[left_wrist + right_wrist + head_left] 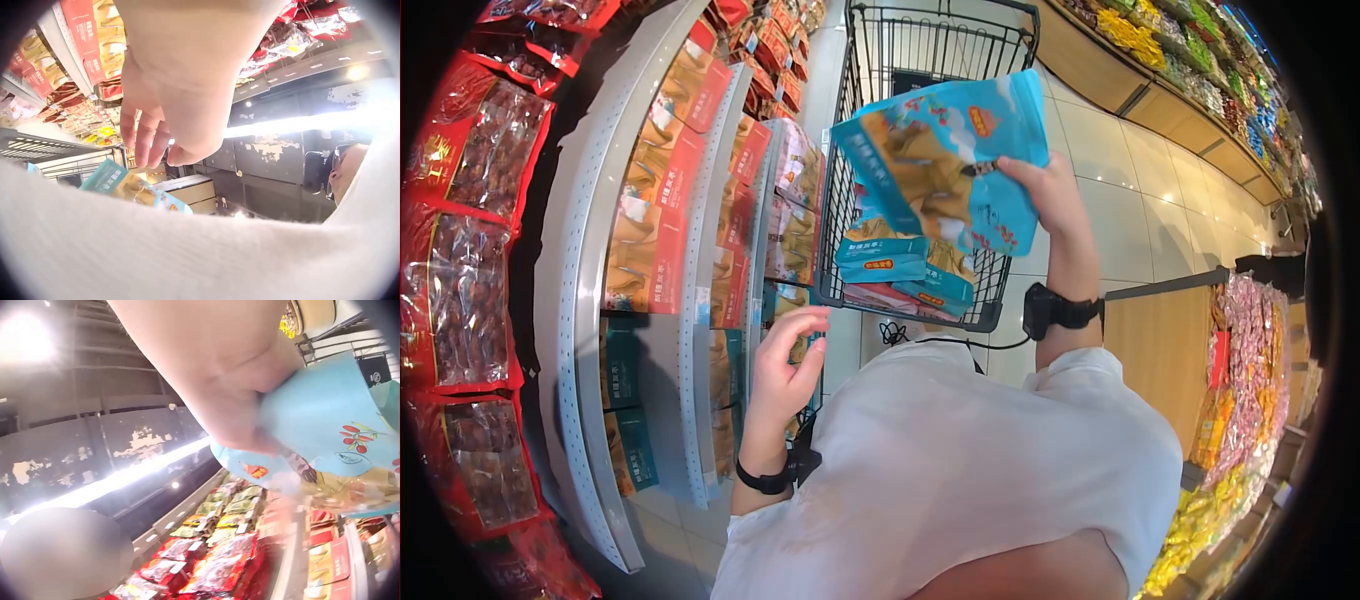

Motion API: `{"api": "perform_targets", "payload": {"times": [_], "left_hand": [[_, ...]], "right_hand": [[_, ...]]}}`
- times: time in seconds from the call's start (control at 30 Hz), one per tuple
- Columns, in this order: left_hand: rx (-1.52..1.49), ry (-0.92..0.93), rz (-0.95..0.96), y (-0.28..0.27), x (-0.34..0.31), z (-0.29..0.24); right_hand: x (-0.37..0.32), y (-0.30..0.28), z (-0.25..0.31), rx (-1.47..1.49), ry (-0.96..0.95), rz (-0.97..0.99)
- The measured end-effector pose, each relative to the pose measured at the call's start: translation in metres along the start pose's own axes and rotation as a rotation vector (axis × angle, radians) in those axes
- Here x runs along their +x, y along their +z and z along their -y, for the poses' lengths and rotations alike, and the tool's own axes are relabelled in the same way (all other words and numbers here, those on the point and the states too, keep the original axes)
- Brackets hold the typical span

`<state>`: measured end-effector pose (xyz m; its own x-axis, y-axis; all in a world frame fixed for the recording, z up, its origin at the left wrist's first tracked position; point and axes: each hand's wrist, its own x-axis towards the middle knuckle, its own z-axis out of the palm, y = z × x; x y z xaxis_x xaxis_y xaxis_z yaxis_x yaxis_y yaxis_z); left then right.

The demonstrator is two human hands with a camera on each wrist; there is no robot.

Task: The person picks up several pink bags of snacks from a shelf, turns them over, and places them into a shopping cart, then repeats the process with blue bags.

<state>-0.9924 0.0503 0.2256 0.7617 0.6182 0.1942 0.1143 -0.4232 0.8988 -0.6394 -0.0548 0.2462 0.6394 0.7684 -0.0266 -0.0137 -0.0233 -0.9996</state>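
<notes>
My right hand [1048, 192] pinches the edge of a large blue snack bag [940, 165], thumb across its printed front. The bag is held tilted over a black wire shopping cart [832, 225]. In the right wrist view the bag [325, 406] bends around the grip, and the fingers behind it are hidden. My left hand [788, 358] hangs with loosely bent fingers beside the cart's near left corner, holding nothing. The left wrist view shows the same hand [181, 94] with its fingers pointing down. Inside the cart lie several similar blue bags [882, 258], with a pink package [880, 298] under them.
Metal shelves [585, 400] on the left carry red and teal-labelled bags [662, 245]. Red bags of dried fruit [475, 310] stand farther left. A wooden display [1160, 345] with wrapped sweets [1250, 370] is at the right, and tiled floor [1140, 200] lies beyond the cart.
</notes>
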Motion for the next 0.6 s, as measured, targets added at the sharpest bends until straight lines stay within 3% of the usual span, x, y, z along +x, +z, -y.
{"api": "perform_targets", "payload": {"times": [0.1,0.33,0.43,0.6], "left_hand": [[-0.012,-0.059,0.022,0.009,0.004,0.006],[0.060,-0.211,0.096,0.029,0.014,0.009],[0.065,-0.403,0.115,0.036,0.015,0.010],[0.070,-0.469,0.076,0.047,0.016,0.016]], "right_hand": [[0.056,-0.010,-0.033,-0.054,0.110,-0.133],[0.204,-0.057,-0.180,-0.718,0.145,-0.342],[0.227,-0.057,-0.204,-0.927,0.159,-0.409],[0.242,-0.039,-0.255,-1.159,0.195,-0.351]]}}
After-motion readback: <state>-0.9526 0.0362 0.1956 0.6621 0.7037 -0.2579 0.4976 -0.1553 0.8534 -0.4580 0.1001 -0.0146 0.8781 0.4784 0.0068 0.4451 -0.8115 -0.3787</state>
